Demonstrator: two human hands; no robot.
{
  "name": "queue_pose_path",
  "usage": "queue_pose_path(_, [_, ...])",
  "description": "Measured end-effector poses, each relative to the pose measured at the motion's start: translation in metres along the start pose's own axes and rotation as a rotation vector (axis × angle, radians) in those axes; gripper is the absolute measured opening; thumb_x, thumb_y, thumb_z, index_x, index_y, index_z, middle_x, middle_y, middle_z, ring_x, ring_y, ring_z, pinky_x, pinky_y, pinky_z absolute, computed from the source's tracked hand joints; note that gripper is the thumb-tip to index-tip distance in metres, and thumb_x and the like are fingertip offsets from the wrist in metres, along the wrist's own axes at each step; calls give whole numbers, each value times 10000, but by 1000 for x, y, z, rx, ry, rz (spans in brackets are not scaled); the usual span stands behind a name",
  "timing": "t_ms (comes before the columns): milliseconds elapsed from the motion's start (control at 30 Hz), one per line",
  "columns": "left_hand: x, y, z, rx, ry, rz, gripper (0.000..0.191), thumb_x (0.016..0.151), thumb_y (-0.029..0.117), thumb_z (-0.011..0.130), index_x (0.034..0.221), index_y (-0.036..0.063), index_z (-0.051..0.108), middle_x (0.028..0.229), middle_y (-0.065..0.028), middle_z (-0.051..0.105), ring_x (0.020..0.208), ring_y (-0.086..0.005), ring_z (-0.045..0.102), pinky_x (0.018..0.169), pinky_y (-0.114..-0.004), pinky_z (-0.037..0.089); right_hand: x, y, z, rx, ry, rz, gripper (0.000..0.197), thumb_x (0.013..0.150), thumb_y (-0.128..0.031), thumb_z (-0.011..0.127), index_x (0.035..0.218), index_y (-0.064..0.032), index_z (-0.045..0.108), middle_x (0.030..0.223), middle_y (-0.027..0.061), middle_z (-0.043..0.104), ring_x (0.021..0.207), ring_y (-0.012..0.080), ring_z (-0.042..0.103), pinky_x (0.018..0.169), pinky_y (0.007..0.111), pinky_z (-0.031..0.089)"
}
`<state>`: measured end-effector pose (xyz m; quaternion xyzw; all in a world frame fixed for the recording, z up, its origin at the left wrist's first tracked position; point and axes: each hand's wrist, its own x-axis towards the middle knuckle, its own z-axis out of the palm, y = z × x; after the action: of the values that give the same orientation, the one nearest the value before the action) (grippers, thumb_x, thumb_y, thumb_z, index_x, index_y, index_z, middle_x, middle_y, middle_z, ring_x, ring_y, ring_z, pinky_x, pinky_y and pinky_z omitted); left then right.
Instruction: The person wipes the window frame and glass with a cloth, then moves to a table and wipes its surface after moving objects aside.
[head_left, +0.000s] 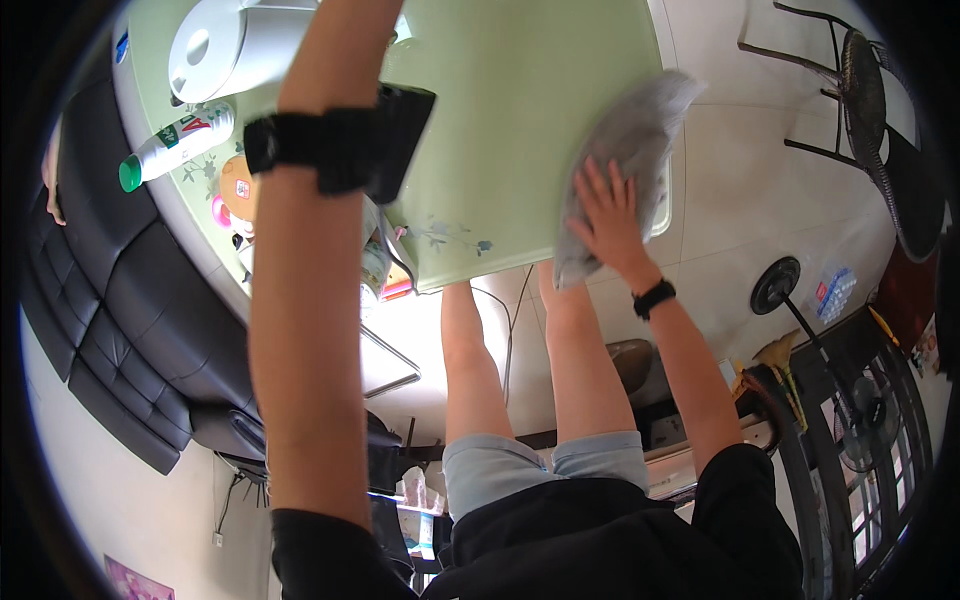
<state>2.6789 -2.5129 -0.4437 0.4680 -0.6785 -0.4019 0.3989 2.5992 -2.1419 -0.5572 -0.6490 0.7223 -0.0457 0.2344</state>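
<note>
My right hand (607, 214) lies flat with its fingers spread on a bunched grey cloth (652, 127). The cloth rests along the right edge of a table with a pale green cover (487, 135), and its lower end hangs past the front edge near my knee. A black watch (654, 300) is on my right wrist. My left forearm (311, 300) reaches up over the table, wearing a black strap with a dark flat device (397, 142). My left hand is out of view beyond the top edge.
On the table's left are a white cylinder (202, 49), a white bottle with a green cap (180, 142) and a round brown lid (238, 187). A black sofa (180, 322) stands left; a chair (862, 105), a pedestal fan (776, 285) and packed bottles (835, 295) stand right.
</note>
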Motion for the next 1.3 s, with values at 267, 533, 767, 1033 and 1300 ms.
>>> queue_pose_path(267, [-163, 65, -32, -222, 201, -233, 573, 783, 26, 567, 1278, -19, 283, 1188, -151, 443, 1125, -217, 407, 958, -328, 304, -40, -76, 34, 33, -246, -127, 607, 785, -147, 533, 1345, -143, 299, 1439, 23, 188, 1305, 291, 203, 1032, 511, 211])
queue_pose_path(533, [-399, 72, -80, 150, -415, -871, 374, 756, -10, 540, 1118, -24, 446, 942, -140, 518, 899, -257, 514, 808, -332, 408, -15, -142, 40, 230, -251, -52, 646, 762, -24, 496, 1355, -158, 279, 1435, -22, 207, 1302, 233, 232, 1051, 455, 214])
queue_pose_path(767, [-429, 38, -94, 357, -632, -853, 381, 753, 37, 577, 1113, -8, 462, 908, -128, 565, 870, -242, 553, 744, -346, 437, -46, -52, 18, -27, -225, -40, 638, 735, -63, 521, 1333, -168, 327, 1399, -26, 283, 1279, 230, 270, 1016, 475, 260])
queue_pose_path(1033, [-445, -6, -12, -37, -432, -1070, 556, 797, 60, 544, 1276, 9, 264, 1000, -131, 531, 918, -226, 538, 780, -318, 439, -19, -80, 19, -71, -157, 36, 620, 754, -189, 591, 1322, -191, 343, 1423, 13, 230, 1284, 286, 236, 981, 552, 234])
queue_pose_path(1300, [-432, -39, -22, -464, -264, -1444, 567, 818, 69, 534, 1288, -7, 228, 1173, -147, 424, 995, -197, 509, 826, -259, 427, 0, -91, 14, 225, -291, -90, 628, 805, -162, 553, 1365, -171, 269, 1452, 47, 154, 1323, 324, 123, 1027, 541, 103])
